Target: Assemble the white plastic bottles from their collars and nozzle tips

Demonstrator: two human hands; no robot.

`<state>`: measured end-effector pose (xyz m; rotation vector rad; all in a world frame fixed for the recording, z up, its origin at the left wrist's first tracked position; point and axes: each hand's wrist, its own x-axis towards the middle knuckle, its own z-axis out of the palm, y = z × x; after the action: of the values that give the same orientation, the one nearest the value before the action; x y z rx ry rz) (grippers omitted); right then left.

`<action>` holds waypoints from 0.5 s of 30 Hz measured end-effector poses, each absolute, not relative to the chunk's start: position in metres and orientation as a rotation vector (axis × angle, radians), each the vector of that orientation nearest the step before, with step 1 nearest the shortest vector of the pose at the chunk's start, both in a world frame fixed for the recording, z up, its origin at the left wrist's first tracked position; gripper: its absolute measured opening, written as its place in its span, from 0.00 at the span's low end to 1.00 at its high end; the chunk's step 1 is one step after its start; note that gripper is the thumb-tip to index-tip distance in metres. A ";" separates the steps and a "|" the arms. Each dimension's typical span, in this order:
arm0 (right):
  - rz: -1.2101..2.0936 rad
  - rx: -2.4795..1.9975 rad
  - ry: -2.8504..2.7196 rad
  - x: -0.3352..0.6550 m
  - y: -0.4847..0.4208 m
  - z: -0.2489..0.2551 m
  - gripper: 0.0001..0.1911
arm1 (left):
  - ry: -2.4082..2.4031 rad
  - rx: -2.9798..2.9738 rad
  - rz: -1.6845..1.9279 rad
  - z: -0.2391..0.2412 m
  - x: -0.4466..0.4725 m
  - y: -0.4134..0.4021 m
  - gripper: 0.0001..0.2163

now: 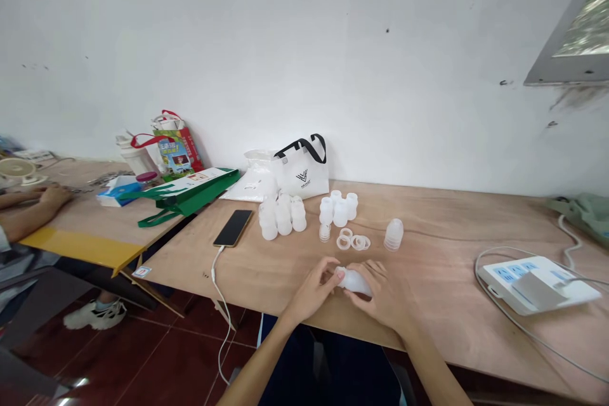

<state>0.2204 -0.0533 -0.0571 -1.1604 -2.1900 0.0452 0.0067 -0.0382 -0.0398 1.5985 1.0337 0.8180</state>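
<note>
Grip state: the left hand (311, 288) and right hand (387, 295) are both closed on one white bottle (354, 280), held sideways low over the surface (428, 260) at lower centre of the frame. The left fingertips pinch one end and the right hand wraps the body. Fingers cover that end, so its fitting cannot be told. Progress, as judged: two bottle clusters (281, 216) stand upright at centre frame, possibly already handled. Loose rings (353, 241) and a cap stack (394, 235) lie beside them, so some parts remain unfitted.
</note>
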 end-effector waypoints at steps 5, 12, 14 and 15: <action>-0.140 -1.080 -2.193 0.218 -0.052 -0.061 0.13 | 1.087 1.390 0.840 -0.048 0.012 -0.032 0.24; -0.597 -1.055 -1.985 0.220 -0.054 -0.065 0.19 | 0.900 0.984 0.907 -0.043 0.025 -0.033 0.24; -0.663 -1.106 -1.782 0.230 -0.054 -0.060 0.18 | 0.918 0.968 0.958 -0.043 0.025 -0.028 0.24; -0.671 -1.134 -1.664 0.235 -0.053 -0.057 0.17 | 0.946 0.985 0.998 -0.045 0.024 -0.025 0.24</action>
<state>0.2351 -0.0534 -0.0566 -1.1338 -1.6638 -0.6714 0.0238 -0.0253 -0.0445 0.9851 0.9461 0.9980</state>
